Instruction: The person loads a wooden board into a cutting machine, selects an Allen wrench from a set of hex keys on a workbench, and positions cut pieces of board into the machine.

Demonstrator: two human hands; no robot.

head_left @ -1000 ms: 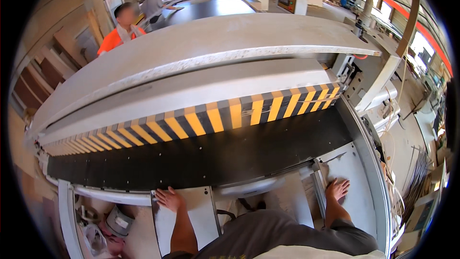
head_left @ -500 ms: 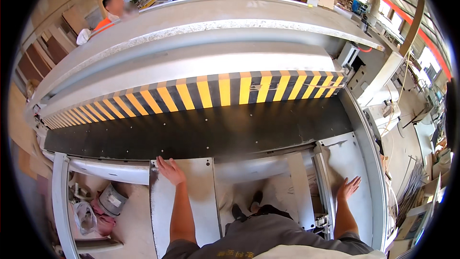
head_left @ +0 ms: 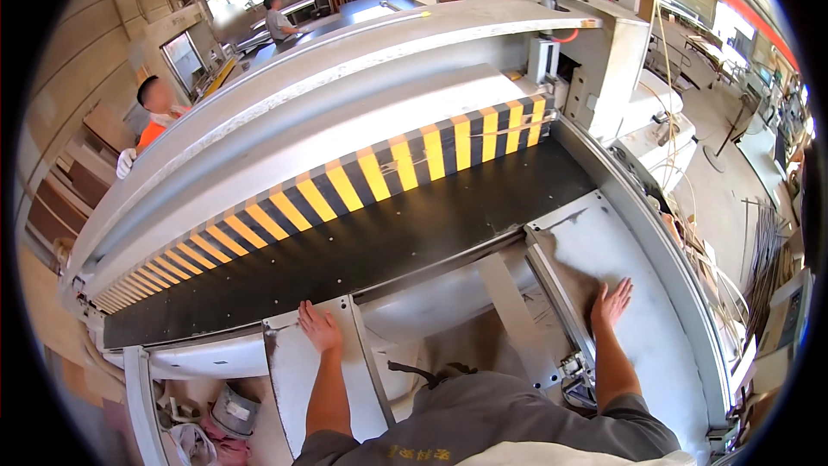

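Observation:
My left hand (head_left: 321, 328) has its fingers spread and holds nothing. It is above a narrow white metal plate (head_left: 345, 380), close to the front edge of a long black machine bed (head_left: 414, 237). My right hand (head_left: 611, 304), also open with its palm bare, is over a wider white plate (head_left: 634, 259) at the right; whether either hand touches its plate I cannot tell. Behind the bed runs a guard bar (head_left: 362, 177) with yellow and black stripes, and above it stretches a long pale machine beam (head_left: 345, 78).
A metal rail (head_left: 561, 311) and a gap lie between the two plates. At the lower left, a grey bucket (head_left: 235, 410) stands in an opening beside a plastic bag (head_left: 191, 444). A person in orange (head_left: 155, 125) is beyond the beam; another person (head_left: 278, 22) is farther back.
The view has turned, so the machine now slants up to the right. My right hand appears higher and slightly left; my left hand is slightly lower in view. Both stay open.

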